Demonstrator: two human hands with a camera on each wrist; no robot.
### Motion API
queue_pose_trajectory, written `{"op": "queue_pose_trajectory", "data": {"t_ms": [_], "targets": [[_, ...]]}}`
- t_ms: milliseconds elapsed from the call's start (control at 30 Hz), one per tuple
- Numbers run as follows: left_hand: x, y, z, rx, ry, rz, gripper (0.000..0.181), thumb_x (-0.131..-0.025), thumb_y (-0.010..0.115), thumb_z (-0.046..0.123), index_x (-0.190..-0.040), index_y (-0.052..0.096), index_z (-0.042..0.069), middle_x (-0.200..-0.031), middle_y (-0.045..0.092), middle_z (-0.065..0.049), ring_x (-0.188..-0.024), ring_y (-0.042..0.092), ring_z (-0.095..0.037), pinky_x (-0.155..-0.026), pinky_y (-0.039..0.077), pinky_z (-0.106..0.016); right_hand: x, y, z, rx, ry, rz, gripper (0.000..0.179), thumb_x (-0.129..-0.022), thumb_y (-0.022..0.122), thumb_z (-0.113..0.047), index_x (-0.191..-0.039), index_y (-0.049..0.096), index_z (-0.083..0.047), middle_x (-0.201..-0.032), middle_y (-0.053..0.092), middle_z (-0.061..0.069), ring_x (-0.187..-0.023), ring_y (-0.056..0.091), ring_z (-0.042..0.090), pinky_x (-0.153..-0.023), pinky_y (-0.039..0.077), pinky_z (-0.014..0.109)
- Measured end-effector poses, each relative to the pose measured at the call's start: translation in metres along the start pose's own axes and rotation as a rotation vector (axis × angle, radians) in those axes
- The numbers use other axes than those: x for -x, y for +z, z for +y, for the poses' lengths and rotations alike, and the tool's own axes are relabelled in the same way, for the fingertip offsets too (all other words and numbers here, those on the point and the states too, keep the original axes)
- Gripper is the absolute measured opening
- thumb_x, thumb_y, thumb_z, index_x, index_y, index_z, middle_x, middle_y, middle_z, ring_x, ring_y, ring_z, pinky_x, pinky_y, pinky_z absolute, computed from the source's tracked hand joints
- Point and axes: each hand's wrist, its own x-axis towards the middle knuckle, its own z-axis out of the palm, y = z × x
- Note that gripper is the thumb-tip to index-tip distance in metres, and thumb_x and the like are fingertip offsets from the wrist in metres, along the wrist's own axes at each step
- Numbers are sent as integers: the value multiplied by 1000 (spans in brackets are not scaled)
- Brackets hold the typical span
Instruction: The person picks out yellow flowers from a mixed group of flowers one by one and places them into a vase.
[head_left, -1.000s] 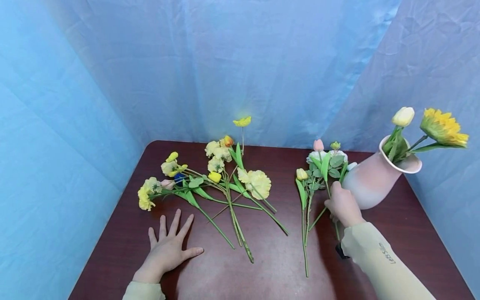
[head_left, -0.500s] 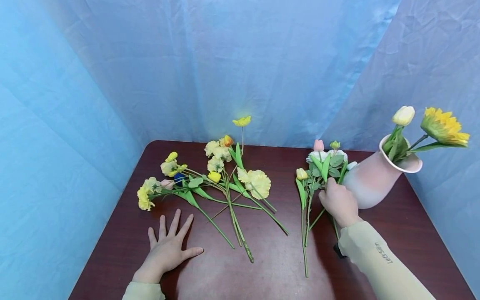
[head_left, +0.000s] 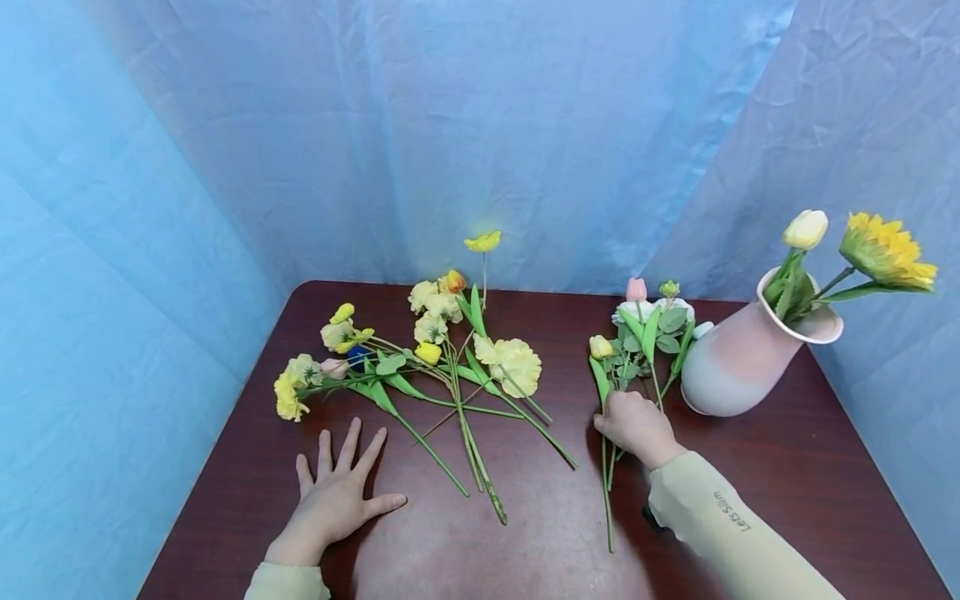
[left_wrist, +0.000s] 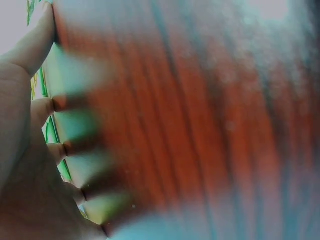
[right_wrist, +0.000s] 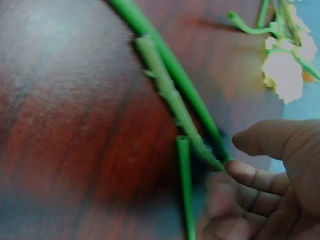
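Note:
My left hand (head_left: 333,504) lies flat on the table with its fingers spread, nearest a pile of artificial flowers. In the left wrist view its palm (left_wrist: 30,165) is beside the wood. My right hand (head_left: 639,427) reaches over the stems of the right-hand bunch, just below a pale yellow tulip (head_left: 600,347). Seen from the right wrist, the thumb (right_wrist: 260,142) stands apart from the bent fingers, whose tips are at the green stems (right_wrist: 172,97). A pink tulip (head_left: 636,290) and white flowers (head_left: 628,311) lie in the same bunch.
Right of the bunch, a pink-and-white vase (head_left: 738,358) leans to the right, holding a white tulip (head_left: 806,229) and a sunflower (head_left: 885,250). Yellow and cream flowers (head_left: 517,367) with crossing stems cover the left middle of the table. Blue curtains (head_left: 480,125) hang behind the table's back edge.
My right hand has moved left and a little nearer, from the stems beside the vase to those under the pale yellow tulip. The left hand has stayed in place.

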Motion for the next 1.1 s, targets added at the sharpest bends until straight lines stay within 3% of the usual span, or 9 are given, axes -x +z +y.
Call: {"op": "queue_pose_trajectory", "data": {"t_ms": [133,433,533,633,700,800,900,1000,1100], "targets": [[0,0,-1,-9,5,6,106,-79,66,79,-164,27,29,-172,4,-16,-150,-5,-59,-106,-2,-85,-1,3,-3,7,47,-6,34,-88,60,-19,-58,45,-14,-68,56,11,-58,54,29,-50,41,42],[-1,-2,1,-47,2,22,108,-77,66,81,-163,29,28,-171,8,-18,-150,0,-60,-105,2,-86,0,-3,-4,-12,120,-41,23,-88,58,-17,-67,53,-8,-87,63,21,-66,58,34,-54,45,46],[-1,-2,2,-57,0,25,108,-77,66,81,-163,30,28,-171,9,-18,-150,2,-61,-105,3,-86,-2,-3,-3,-31,126,-42,22,-87,59,-16,-67,51,-8,-85,63,20,-65,57,33,-54,44,44],[0,-3,3,-60,1,24,107,-77,66,80,-163,30,27,-171,9,-18,-150,2,-61,-105,3,-86,-2,-1,-4,-61,119,-25,24,-83,59,-14,-61,51,-10,-72,62,15,-57,58,29,-52,45,39],[0,-4,3,-55,4,20,107,-77,67,80,-163,30,27,-171,9,-19,-149,2,-61,-105,3,-87,-2,0,-6,-90,94,-2,27,-81,58,-13,-56,50,-13,-60,59,9,-49,57,25,-49,45,35],[-1,-5,4,-53,6,15,107,-77,67,79,-163,30,27,-171,9,-19,-149,1,-61,-104,3,-87,0,-2,-12,-151,11,43,33,-80,58,-9,-52,41,-17,-45,44,-1,-39,47,16,-45,38,30],[-1,-6,4,-60,1,9,108,-77,67,80,-163,31,26,-171,10,-20,-149,2,-62,-104,4,-87,2,-9,-20,-188,-113,99,32,-81,58,-5,-58,38,-16,-51,34,-5,-45,35,11,-50,32,28],[-2,-8,5,-66,-5,6,107,-77,68,80,-162,33,25,-170,12,-21,-148,5,-63,-104,6,-87,3,-23,-30,-175,-239,153,21,-86,61,-5,-70,50,-12,-62,43,-5,-54,37,12,-56,36,29],[-4,-11,7,-52,-2,12,104,-78,69,76,-161,36,23,-168,16,-24,-146,8,-66,-102,9,-88,7,-45,-42,-154,-322,210,5,-90,65,-7,-86,62,-9,-73,61,-1,-59,51,12,-59,46,32]]}}
